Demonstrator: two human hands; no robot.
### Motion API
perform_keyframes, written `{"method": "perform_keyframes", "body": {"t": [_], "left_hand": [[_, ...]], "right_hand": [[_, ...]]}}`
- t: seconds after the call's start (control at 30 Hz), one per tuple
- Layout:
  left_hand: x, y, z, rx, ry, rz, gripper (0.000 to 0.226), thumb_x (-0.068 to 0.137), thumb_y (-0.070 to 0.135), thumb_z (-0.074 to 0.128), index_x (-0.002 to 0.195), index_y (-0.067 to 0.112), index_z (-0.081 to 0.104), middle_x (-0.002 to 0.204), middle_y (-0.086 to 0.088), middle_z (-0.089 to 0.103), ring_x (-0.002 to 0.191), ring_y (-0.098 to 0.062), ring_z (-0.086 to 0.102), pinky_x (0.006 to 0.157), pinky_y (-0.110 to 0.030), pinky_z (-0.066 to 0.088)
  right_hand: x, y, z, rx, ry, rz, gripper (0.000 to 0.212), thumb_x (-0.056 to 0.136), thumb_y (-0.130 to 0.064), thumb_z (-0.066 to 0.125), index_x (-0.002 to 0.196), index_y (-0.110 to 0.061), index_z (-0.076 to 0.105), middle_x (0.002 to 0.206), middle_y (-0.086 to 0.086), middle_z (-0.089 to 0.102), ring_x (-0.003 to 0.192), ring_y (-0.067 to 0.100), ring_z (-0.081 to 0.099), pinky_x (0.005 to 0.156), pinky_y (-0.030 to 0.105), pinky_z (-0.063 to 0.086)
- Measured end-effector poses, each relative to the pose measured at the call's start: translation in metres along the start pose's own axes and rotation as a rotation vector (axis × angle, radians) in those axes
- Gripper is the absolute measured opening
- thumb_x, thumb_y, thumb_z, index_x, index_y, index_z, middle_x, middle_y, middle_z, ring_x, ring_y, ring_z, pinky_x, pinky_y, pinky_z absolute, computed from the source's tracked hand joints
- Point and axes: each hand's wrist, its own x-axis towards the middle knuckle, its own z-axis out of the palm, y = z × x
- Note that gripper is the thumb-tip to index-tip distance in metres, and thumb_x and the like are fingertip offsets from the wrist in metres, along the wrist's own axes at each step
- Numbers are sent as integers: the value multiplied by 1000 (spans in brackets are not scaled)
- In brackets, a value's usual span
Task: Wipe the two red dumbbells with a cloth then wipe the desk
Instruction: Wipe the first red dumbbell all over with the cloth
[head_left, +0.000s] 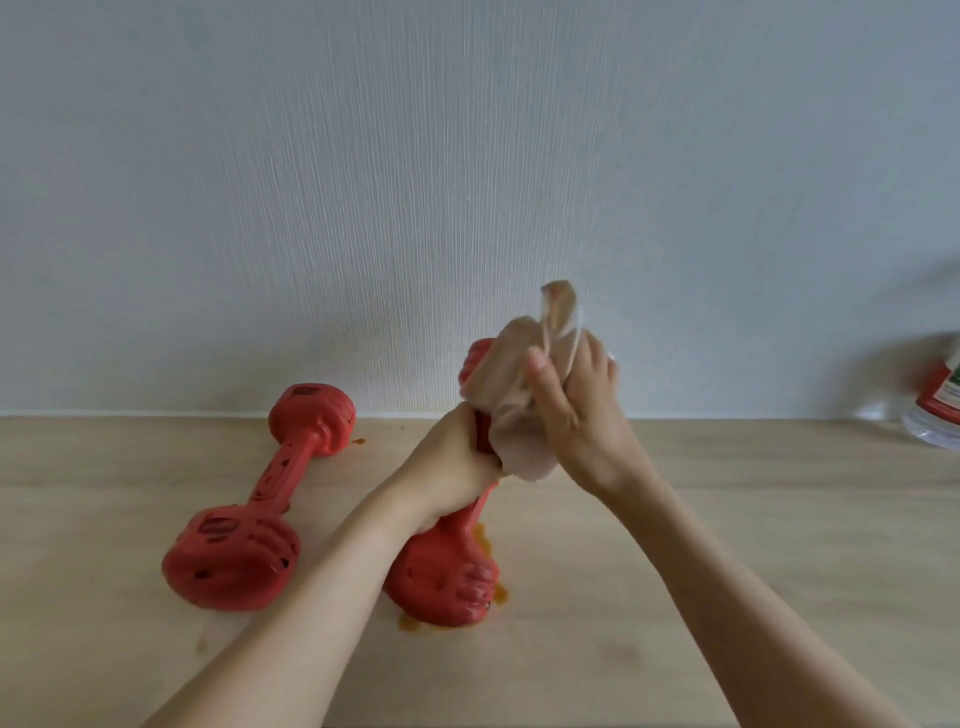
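Forearms rise from the bottom edge toward centre frame, where the left hand (453, 470) is curled tight round the handle of the tilted red dumbbell (447, 577), its lower head planted on the wooden desk (727, 571) and its upper head raised toward the wall. Just above, the right hand (571, 410) clutches a beige cloth (511, 410) bunched over that upper head, thumb and fingers wrapped round the fabric. To do this well, I judge the left hand should keep the weight propped steady while the cloth is twisted right round the ribbed head, working into the grooves, then drawn down the handle. Orange smears (483, 535) beside the planted head will need the desk pass later. Count: two red dumbbells, the second dumbbell (260, 499) lying flat at centre left, untouched; one cloth; one plastic bottle (935, 400), partly cut off at the right edge.
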Motion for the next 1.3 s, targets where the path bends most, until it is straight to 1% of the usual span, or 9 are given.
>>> {"method": "perform_keyframes", "body": {"t": [0.1,0.23,0.5,0.67,0.8,1.0,1.17,1.23,1.3], "left_hand": [[-3,-2,-2,-77,-44,-11,26,79,-11,50,84,13,56,63,4,52,58,-4,50,56,-20,44],[-5,-3,0,9,-59,1,13,82,-4,53,88,5,60,70,0,59,61,-8,57,56,-19,49],[-5,2,19,265,-16,69,27,81,5,54,59,20,49,53,7,53,49,-8,53,48,-18,41],[-9,-2,11,-113,-34,-4,13,82,1,57,83,13,53,62,0,60,52,-8,57,50,-21,44],[-9,-1,11,-99,-62,-22,14,85,1,54,85,15,50,66,-3,58,50,-6,56,49,-18,43],[-5,3,13,24,-16,67,11,83,5,54,75,12,52,60,2,58,47,-2,53,44,-11,37],[-8,-4,4,-78,-61,14,11,84,5,57,87,12,50,66,-2,58,55,-11,57,54,-24,45],[-9,-3,4,-100,-88,6,10,85,4,56,87,12,49,66,-3,57,57,-14,56,56,-26,46],[-7,-2,4,-139,-76,4,9,87,4,54,86,12,49,66,-3,57,56,-13,56,57,-26,47]], "right_hand": [[-10,8,0,-62,-97,-130,69,88,-56,32,140,-12,34,134,-5,37,127,7,24,111,40,22],[-16,20,-3,-58,-118,-212,64,92,-43,44,149,-23,20,149,-2,30,138,16,25,112,36,27],[-4,7,18,-468,178,-113,51,86,-44,53,129,-17,50,114,6,56,106,25,50,86,30,37],[-15,28,-6,68,-11,-264,53,87,-34,61,136,-30,42,130,-10,45,124,-2,43,101,13,33],[-12,30,-7,78,-32,-190,54,86,-27,65,134,-34,42,131,-8,46,121,-5,44,100,11,34],[-3,-3,14,-368,58,-81,53,90,-38,55,139,-25,36,128,6,42,111,26,45,87,29,37],[-16,27,-9,205,-90,-81,61,84,-15,67,135,-29,35,114,-46,37,103,-16,51,81,2,40],[-17,30,-9,198,-92,-63,62,84,-11,66,136,-25,35,111,-48,37,101,-17,52,78,1,40],[-13,20,-4,182,-69,-46,63,86,-14,66,135,-34,34,119,-30,44,105,-5,54,82,5,42]]}}
